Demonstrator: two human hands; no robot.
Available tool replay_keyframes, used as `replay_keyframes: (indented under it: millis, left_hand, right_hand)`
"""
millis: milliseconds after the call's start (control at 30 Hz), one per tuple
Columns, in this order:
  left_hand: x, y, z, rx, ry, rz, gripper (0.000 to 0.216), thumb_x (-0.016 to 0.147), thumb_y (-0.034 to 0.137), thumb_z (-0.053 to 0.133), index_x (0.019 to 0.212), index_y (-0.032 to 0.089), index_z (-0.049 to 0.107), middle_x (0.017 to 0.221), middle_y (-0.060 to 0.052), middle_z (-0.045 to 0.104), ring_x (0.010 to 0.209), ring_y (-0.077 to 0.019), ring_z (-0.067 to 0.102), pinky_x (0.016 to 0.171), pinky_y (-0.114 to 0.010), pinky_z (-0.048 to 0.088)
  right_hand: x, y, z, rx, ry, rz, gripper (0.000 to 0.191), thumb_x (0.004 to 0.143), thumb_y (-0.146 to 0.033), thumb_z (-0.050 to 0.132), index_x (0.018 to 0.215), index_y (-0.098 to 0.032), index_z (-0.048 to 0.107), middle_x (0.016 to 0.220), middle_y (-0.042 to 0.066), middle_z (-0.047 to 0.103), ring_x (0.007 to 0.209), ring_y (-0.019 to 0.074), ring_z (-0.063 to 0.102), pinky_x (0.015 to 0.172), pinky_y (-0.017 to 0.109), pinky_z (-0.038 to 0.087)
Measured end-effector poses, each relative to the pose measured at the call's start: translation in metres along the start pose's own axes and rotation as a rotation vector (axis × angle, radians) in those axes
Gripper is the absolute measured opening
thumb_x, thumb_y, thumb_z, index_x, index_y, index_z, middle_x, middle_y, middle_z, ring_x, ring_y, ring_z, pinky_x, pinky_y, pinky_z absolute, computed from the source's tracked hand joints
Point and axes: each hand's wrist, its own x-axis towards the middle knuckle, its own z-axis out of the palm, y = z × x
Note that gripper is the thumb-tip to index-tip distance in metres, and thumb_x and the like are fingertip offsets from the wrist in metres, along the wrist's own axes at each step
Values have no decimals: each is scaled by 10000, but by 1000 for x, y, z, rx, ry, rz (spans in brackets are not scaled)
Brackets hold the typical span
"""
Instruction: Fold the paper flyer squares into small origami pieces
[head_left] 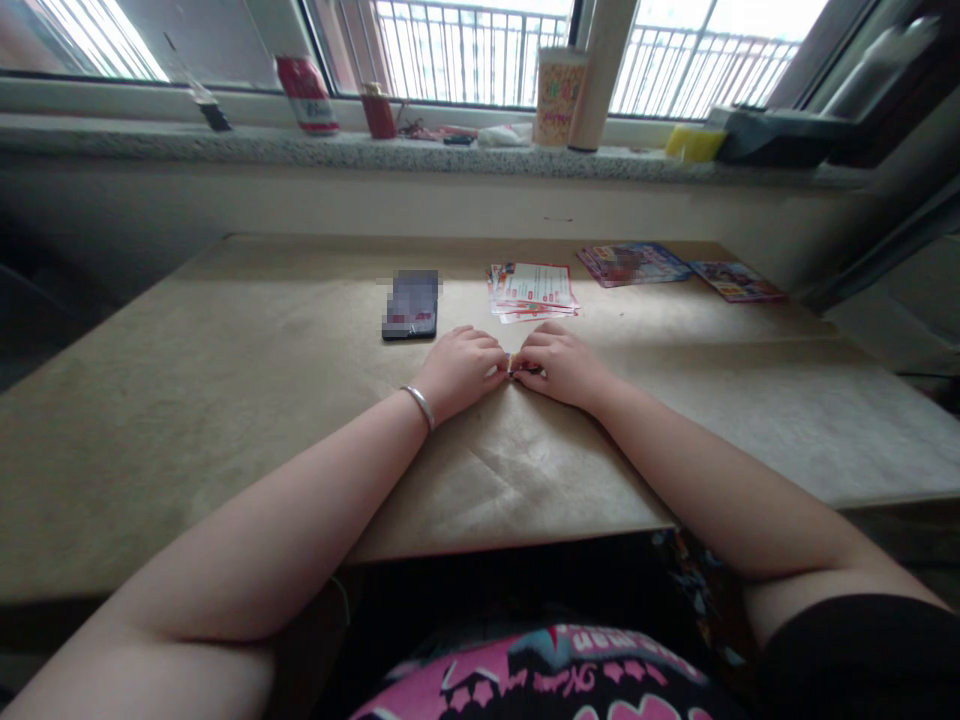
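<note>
My left hand (466,368), with a silver bangle at the wrist, and my right hand (559,366) meet over the middle of the table. The fingertips of both are closed around a small multicoloured thing (511,364). Most of it is covered by the fingers, so its kind cannot be made out. Just beyond the hands lies a loose stack of printed sheets or cards (534,288), white with red edges. A dark phone (412,305) rests flat on the table near my left hand, its screen blurred.
Colourful printed packets or booklets (637,264) lie at the back right, with another booklet (736,281) beside them. Brown covering lies on the table (187,420). On the stone windowsill (247,150) stand a red can (306,95), a patterned cup (559,97) and a yellow sponge-like block (694,143).
</note>
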Motion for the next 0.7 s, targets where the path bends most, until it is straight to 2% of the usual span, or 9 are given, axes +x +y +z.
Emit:
replay_keyframes:
  millis: [367,500,700]
  left_hand:
    - [1,9,-5,78,-32,-89,220,881,272,517,798,193,705,907,-45,726,969,-225,638,1039,-449,370]
    - [3,11,-5,105,-49,-115,216,871,269,516,802,176,698,889,-63,716,940,-235,633,1028,-454,386]
    - [2,12,-4,147,-25,-136,211,863,271,524,816,171,703,908,-89,707,939,-246,626,1055,-483,370]
  right_hand:
    - [2,7,0,11,-54,153,151,863,-277,610,876,-189,732,904,73,694,922,226,557,849,347,427]
    - [2,8,-1,8,-76,227,131,851,-269,621,847,-184,720,878,72,689,904,220,563,826,333,427]
    - [-3,20,-5,-57,-100,254,107,836,-260,635,844,-183,708,877,77,686,887,228,575,790,336,428]
